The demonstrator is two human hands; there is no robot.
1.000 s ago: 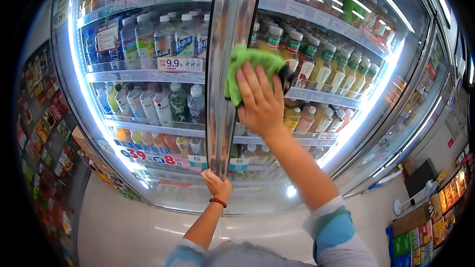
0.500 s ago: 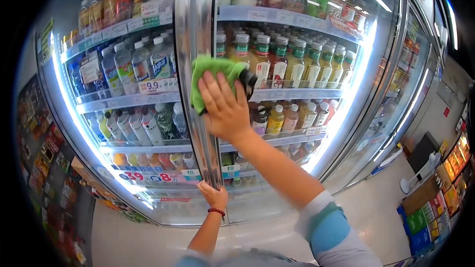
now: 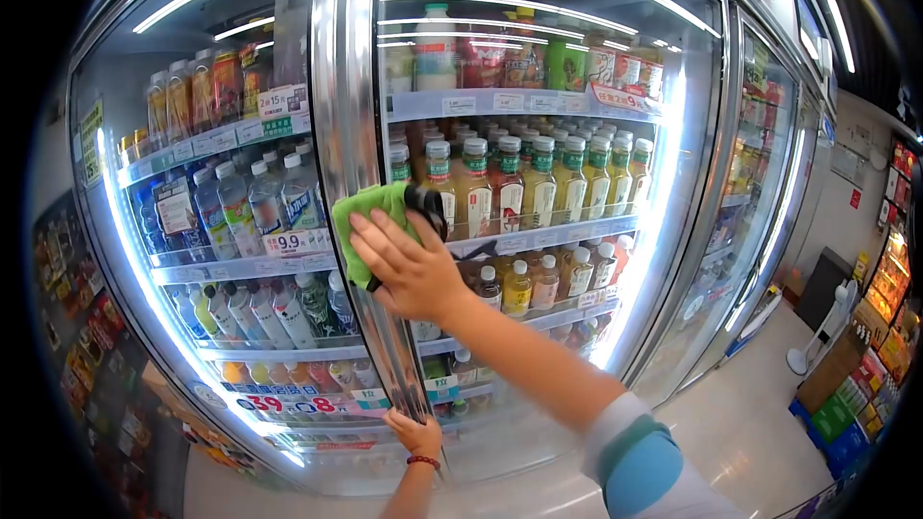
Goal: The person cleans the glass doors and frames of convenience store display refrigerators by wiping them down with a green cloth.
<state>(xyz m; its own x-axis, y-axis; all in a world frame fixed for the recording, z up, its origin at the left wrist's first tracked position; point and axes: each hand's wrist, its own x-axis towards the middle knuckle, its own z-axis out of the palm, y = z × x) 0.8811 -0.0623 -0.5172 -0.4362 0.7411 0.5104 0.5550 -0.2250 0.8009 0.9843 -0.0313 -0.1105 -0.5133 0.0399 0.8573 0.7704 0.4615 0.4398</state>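
1. Well, the right hand is up on the shiny metal strips between two glass doors, with its fingers out straight and flat.
2. Under those fingers is a green cloth. It lies against the metal, about halfway up, and a black bit sticks out at its right edge.
3. Down low, the left hand touches the bottom part of the same metal. Its fingers are bent, but I cannot tell if they go all the way around. A dark red bead bracelet is on that wrist.
4. Just above the left hand, a blue-green and white sticker is on the right door.
5. Behind the right door, bottles with green neck labels stand in a row, and a yellow bottle is on the shelf below.
6. Behind the left door, a 9.9 price sign sits under some clear bottles.
7. Big red and blue letters run across lower down.
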